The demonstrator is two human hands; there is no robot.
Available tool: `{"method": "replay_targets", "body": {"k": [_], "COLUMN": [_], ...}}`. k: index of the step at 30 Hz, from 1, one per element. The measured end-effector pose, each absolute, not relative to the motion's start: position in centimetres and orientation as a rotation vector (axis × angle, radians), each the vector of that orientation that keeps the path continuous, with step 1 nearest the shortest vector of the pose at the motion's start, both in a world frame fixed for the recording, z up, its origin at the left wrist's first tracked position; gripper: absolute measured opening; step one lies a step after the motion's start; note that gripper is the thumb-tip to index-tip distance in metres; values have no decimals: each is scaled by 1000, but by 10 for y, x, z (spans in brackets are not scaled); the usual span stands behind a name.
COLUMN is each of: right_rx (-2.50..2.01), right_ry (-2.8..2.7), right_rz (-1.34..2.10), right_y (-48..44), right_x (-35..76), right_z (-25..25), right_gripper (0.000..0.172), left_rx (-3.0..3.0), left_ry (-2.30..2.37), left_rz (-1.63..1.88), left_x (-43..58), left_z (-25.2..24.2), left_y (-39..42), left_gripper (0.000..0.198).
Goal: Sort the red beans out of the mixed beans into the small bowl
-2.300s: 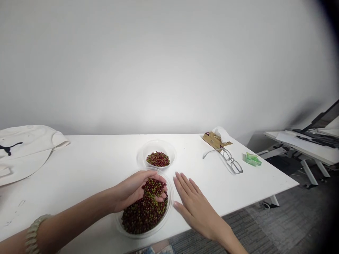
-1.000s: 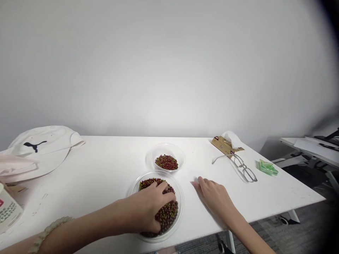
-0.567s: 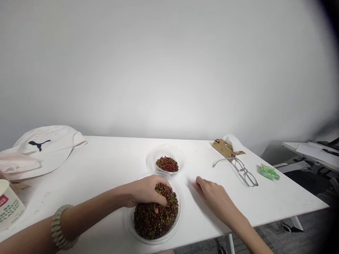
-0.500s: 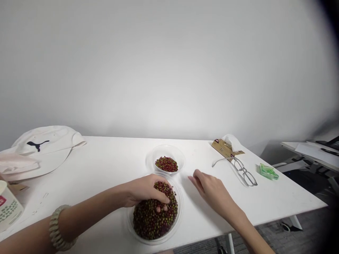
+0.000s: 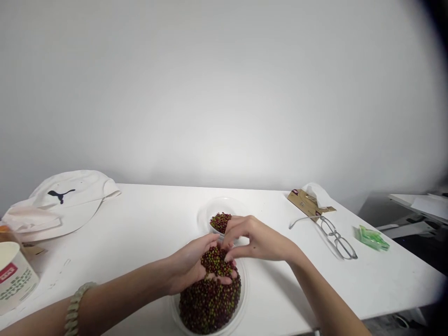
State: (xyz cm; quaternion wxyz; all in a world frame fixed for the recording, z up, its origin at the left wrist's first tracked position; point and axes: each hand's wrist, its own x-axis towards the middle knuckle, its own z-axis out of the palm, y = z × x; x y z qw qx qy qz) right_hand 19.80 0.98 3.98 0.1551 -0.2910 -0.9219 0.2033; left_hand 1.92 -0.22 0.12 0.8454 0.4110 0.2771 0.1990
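My left hand (image 5: 191, 263), palm up and cupped, carries a heap of mixed red and green beans (image 5: 215, 261). It is just above the large clear bowl (image 5: 244, 294), which is piled with the same beans (image 5: 206, 308). From the right, my right hand (image 5: 250, 238) reaches over the cupped palm. Its thumb and fingers are bent in a pinch at the beans there; anything between the tips is too small to make out. Behind both hands stands a smaller clear bowl (image 5: 219, 203) with fewer red and green beans (image 5: 220, 221), partly covered by my right hand.
On the white table (image 5: 147, 214) a white cap (image 5: 75, 200) lies at the left, near a paper cup (image 5: 16, 280). To the right are a brown tissue pack (image 5: 304, 201), eyeglasses (image 5: 336, 235) and a green plastic packet (image 5: 373, 238). A wall rises behind.
My left hand has turned palm up with beans in it, lifted from the pile. My right hand has moved left from above the bare table to the left palm. The view has shifted slightly.
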Motion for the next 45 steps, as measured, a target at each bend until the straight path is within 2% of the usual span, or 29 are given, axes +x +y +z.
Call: {"method": "replay_targets", "body": {"k": [7, 14, 23, 28, 33, 45], "right_rx": [-823, -834, -843, -1094, -1134, -1202], "right_ry": [-2660, -2585, -2315, -2162, -2158, -2026], "right_rz": [474, 429, 588, 207, 109, -53], "right_y": [5, 7, 19, 50, 61, 53], "right_x": [194, 196, 205, 212, 217, 227], "right_z": [27, 21, 37, 22, 2, 0], "right_gripper": [4, 10, 11, 15, 16, 18], "left_rx": [858, 880, 805, 751, 750, 764], "left_ry": [533, 563, 578, 615, 588, 622], "left_rz": [401, 387, 543, 562, 533, 553], "left_x": [20, 19, 22, 22, 21, 23], "left_z": [0, 0, -4, -3, -6, -1], "left_y": [8, 16, 5, 3, 5, 4], "left_gripper": [33, 32, 33, 35, 38, 37]}}
